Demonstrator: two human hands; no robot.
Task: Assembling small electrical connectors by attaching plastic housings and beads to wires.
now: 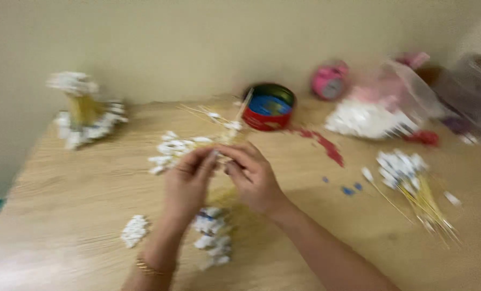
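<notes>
Centrally, left hand (189,180) and right hand (251,175) meet with fingers pinched together on a small white-tipped stick (219,156); blur hides the exact grip. Far right: red tin (269,108). Right: stick bundle (413,186). Far left: white stack (84,110).

I see a round red tin (269,107) with a blue inside at the back of the table, just beyond my hands. Right of it, past a pink round case (329,81), a clear plastic bag (383,105) lies slumped, full of white pieces. All blurred.
</notes>
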